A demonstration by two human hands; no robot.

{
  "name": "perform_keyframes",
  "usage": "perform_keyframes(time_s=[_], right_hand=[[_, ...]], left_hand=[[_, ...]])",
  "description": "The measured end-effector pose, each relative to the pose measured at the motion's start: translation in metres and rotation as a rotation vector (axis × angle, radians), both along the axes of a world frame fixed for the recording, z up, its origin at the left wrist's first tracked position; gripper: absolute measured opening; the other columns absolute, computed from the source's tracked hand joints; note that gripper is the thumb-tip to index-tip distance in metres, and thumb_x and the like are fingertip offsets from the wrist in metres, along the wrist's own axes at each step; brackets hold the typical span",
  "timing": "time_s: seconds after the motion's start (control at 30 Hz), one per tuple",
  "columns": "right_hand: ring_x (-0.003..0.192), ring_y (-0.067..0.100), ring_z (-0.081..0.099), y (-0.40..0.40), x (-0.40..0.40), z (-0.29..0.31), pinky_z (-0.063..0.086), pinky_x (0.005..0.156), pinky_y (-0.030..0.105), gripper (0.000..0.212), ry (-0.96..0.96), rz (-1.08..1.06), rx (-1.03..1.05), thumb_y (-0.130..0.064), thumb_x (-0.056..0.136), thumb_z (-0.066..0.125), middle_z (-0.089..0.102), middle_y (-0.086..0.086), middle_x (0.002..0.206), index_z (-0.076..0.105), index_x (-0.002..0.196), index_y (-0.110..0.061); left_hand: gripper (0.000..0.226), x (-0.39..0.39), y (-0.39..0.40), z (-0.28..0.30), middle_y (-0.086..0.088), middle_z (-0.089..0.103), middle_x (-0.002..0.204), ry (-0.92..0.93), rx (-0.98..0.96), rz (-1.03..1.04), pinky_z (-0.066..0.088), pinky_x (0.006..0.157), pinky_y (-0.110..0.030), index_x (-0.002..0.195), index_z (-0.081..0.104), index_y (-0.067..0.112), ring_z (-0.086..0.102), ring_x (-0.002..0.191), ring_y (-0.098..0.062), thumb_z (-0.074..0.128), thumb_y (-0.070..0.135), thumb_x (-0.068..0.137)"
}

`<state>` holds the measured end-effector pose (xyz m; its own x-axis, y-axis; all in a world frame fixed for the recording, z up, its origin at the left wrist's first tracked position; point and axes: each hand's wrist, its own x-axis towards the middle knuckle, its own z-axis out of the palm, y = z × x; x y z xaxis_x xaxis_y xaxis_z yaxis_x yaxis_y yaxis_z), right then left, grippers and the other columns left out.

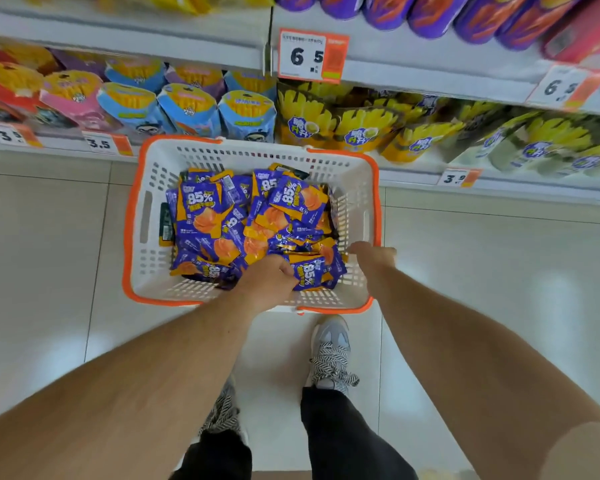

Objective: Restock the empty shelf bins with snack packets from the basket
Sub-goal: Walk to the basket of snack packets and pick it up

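A white basket with an orange rim stands on the floor in front of the shelves. It is filled with several purple and orange snack packets marked 85%. My left hand reaches into the basket's near side, and its fingers curl round a purple packet. My right hand hangs over the basket's right near corner, fingers pointing left and holding nothing.
Shelves at the top hold blue, pink and red snack bags on the left and yellow bags on the right, with price tags on the edges. Purple cans line the upper shelf. My two shoes stand on pale floor tiles below the basket.
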<state>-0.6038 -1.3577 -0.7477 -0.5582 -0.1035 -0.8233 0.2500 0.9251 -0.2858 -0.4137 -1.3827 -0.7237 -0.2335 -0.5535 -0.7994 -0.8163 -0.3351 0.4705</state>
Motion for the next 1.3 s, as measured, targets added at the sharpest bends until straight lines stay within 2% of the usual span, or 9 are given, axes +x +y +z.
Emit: perform_keyframes(time_s=[0.13,0.23,0.33,0.5,0.77,0.87,0.93,1.07,1.3], right_hand=[[0.101,0.032,0.058,0.000,0.015,0.014,0.053,0.089,0.047,0.055,0.199,0.059,0.015,-0.030,0.074,0.058,0.055,0.008,0.114,0.039,0.123,-0.015],[0.078,0.022,0.061,-0.009,0.040,0.037,0.055,0.072,0.038,0.031,0.287,0.145,-0.091,-0.027,0.080,0.052,0.057,-0.001,0.092,0.044,0.109,-0.021],[0.065,0.017,0.059,-0.038,0.074,0.055,0.048,0.057,0.028,0.013,0.243,0.196,-0.181,-0.022,0.084,0.050,0.058,-0.003,0.074,0.058,0.093,-0.018],[0.076,0.031,0.066,-0.080,0.136,0.050,0.049,0.065,0.037,0.018,0.001,0.244,-0.163,-0.023,0.083,0.049,0.058,0.005,0.067,0.054,0.069,-0.014],[0.057,0.022,0.056,-0.101,0.187,0.004,0.040,0.045,0.028,0.018,-0.009,0.291,-0.271,-0.017,0.090,0.046,0.070,0.011,0.089,0.061,0.097,-0.010],[0.056,0.016,0.047,-0.107,0.191,-0.003,0.033,0.046,0.026,0.027,-0.011,0.267,-0.239,-0.018,0.092,0.045,0.071,0.010,0.099,0.062,0.109,-0.007],[0.062,0.017,0.048,-0.110,0.192,-0.004,0.037,0.050,0.027,0.026,-0.027,0.268,-0.220,-0.015,0.095,0.043,0.069,0.010,0.105,0.061,0.110,-0.007],[0.057,0.017,0.042,-0.107,0.187,0.003,0.034,0.049,0.029,0.017,-0.093,0.168,-0.225,-0.020,0.094,0.045,0.063,0.008,0.087,0.058,0.091,-0.011],[0.057,0.014,0.047,-0.095,0.147,0.041,0.043,0.051,0.027,0.021,-0.165,0.129,-0.245,-0.022,0.092,0.053,0.048,0.000,0.071,0.045,0.073,-0.019]], left_hand=[[0.016,0.002,-0.003,0.007,0.000,0.062,0.104,-0.004,0.010,-0.015,0.043,0.072,-0.029,0.106,0.061,0.016,0.058,0.094,-0.020,0.053,0.019,0.093],[0.016,0.016,-0.013,0.018,0.003,0.060,0.094,-0.004,-0.004,0.017,0.043,0.074,-0.029,0.106,0.061,0.013,0.055,0.089,-0.018,0.053,0.017,0.093],[0.012,0.044,-0.026,0.023,-0.004,0.057,0.096,-0.073,-0.056,-0.010,0.040,0.072,-0.032,0.099,0.059,0.012,0.052,0.087,-0.022,0.050,0.015,0.091],[0.013,0.099,-0.047,0.010,-0.006,0.061,0.096,-0.204,-0.108,0.088,0.047,0.069,-0.034,0.095,0.054,0.012,0.058,0.086,-0.024,0.055,0.020,0.084],[0.086,0.144,-0.102,-0.034,-0.015,0.022,0.154,-0.422,-0.264,0.297,0.026,0.115,-0.046,0.149,0.024,0.012,0.022,0.140,-0.034,0.068,0.037,0.079],[0.104,0.161,-0.124,-0.051,-0.010,-0.006,0.163,-0.458,-0.210,0.361,0.009,0.120,-0.048,0.155,0.000,0.015,-0.004,0.149,-0.030,0.069,0.036,0.079],[0.109,0.170,-0.138,-0.060,-0.013,0.002,0.162,-0.463,-0.143,0.413,0.015,0.119,-0.050,0.154,-0.003,0.016,0.003,0.148,-0.033,0.071,0.038,0.076],[0.073,0.177,-0.148,-0.056,-0.016,0.052,0.124,-0.220,-0.066,0.739,0.048,0.081,-0.040,0.138,0.030,0.006,0.055,0.111,-0.034,0.070,0.026,0.081],[0.029,0.137,-0.127,0.002,-0.004,0.061,0.096,-0.258,-0.417,0.592,0.045,0.071,-0.032,0.109,0.060,0.015,0.057,0.083,-0.028,0.057,0.032,0.086]])
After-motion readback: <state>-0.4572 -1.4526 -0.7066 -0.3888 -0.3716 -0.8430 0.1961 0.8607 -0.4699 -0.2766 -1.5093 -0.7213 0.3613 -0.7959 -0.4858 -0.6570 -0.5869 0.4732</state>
